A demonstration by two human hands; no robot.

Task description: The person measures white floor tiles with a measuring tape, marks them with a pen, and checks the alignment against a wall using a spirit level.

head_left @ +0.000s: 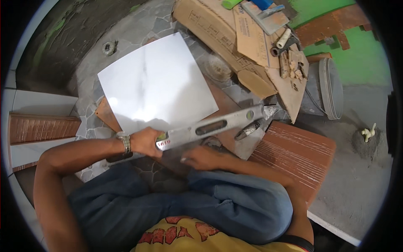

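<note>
My left hand (147, 142), with a metal watch on the wrist, grips a silver spirit level (189, 136) near its left end. The level lies slanting across my lap's far side, along the near edge of a large white tile (157, 80). Just below the level, my right hand (199, 157) has curled fingers; what they hold, if anything, is too small to make out. A brown board (105, 109) shows under the white tile. A trowel (247, 130) lies near the level's right end.
Cardboard boxes (201, 25) with tools on top stand at the back right, beside a grey bucket (329, 88). A brown tile (294, 159) lies at right, near a wall tap (368, 133). More tiles (44, 128) stand at left. A tape measure (108, 48) lies at upper left.
</note>
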